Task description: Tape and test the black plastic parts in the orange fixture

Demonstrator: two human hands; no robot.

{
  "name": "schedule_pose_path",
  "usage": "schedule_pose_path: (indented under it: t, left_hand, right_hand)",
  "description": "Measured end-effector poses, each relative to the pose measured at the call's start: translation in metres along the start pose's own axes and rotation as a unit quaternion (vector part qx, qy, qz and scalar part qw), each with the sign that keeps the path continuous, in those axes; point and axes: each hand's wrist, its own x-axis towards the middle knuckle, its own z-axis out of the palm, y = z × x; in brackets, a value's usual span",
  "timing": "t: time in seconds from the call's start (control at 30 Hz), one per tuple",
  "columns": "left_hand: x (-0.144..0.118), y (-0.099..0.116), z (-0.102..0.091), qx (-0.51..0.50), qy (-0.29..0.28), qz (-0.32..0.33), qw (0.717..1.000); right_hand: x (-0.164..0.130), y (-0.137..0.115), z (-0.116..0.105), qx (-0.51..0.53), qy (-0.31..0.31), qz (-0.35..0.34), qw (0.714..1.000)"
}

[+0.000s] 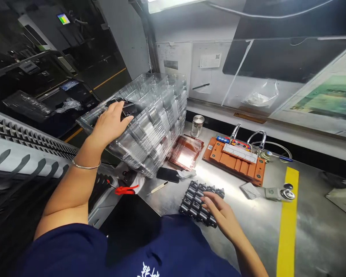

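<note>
Clear plastic trays (155, 119) are standing in a tall leaning stack at the left of the desk (311, 227), and the left hand (111, 123) is resting flat on the top tray, its grip released, fingers spread. The right hand (219, 211) is lying with open fingers on a block of small dark parts (194, 200), touching without clenching. An orange fixture (236, 159) is sitting well apart behind.

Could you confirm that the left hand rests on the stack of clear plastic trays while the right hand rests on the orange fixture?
Not quite: in the head view the right hand rests on the block of small black parts, not the orange fixture. The left hand does rest on the clear trays.
</note>
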Motion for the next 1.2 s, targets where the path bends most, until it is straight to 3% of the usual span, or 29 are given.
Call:
schedule_pose_path:
  t: [0.07,0.17,0.23,0.3,0.37,0.43,0.5,0.57,0.7,0.77,0.83,0.97,1.1,1.2]
  left_hand:
    - [-0.011,0.014,-0.004,-0.020,-0.009,0.029,0.999]
    - [-0.046,0.051,0.004,-0.126,0.011,0.102,0.987]
    - [-0.072,0.077,0.031,-0.234,-0.047,0.153,0.959]
    - [-0.095,0.098,0.077,-0.301,-0.164,0.153,0.927]
    - [-0.114,0.111,0.129,-0.321,-0.259,0.093,0.906]
    - [-0.130,0.114,0.174,-0.344,-0.312,-0.004,0.886]
    - [-0.144,0.111,0.206,-0.394,-0.347,-0.090,0.847]
    - [-0.155,0.103,0.225,-0.449,-0.363,-0.175,0.797]
    - [-0.158,0.091,0.244,-0.510,-0.369,-0.369,0.684]
    - [-0.150,0.089,0.252,-0.518,-0.359,-0.428,0.647]
    - [-0.141,0.091,0.259,-0.518,-0.345,-0.453,0.638]
    - [-0.129,0.099,0.271,-0.517,-0.339,-0.444,0.648]
    - [-0.129,0.103,0.280,-0.500,-0.342,-0.454,0.654]
    - [-0.131,0.103,0.286,-0.491,-0.292,-0.495,0.654]
  right_hand:
    - [0.023,0.000,0.007,-0.112,-0.020,-0.015,0.993]
    - [0.077,0.000,0.028,-0.290,-0.021,-0.033,0.956]
    - [0.120,0.000,0.046,-0.370,0.001,-0.055,0.928]
    - [0.161,0.003,0.063,-0.434,0.018,-0.083,0.897]
    - [0.193,0.012,0.074,-0.486,-0.002,-0.105,0.868]
    - [0.212,0.026,0.077,-0.523,-0.029,-0.123,0.843]
    - [0.219,0.044,0.075,-0.542,-0.037,-0.153,0.826]
    - [0.219,0.061,0.069,-0.540,-0.031,-0.187,0.820]
    - [0.217,0.076,0.056,-0.513,-0.010,-0.202,0.834]
    - [0.220,0.075,0.053,-0.511,0.004,-0.201,0.836]
    - [0.225,0.072,0.050,-0.516,-0.002,-0.204,0.832]
    - [0.236,0.068,0.047,-0.509,-0.028,-0.201,0.836]
    - [0.246,0.069,0.047,-0.473,-0.004,-0.193,0.860]
    - [0.248,0.069,0.040,-0.427,0.017,-0.184,0.885]
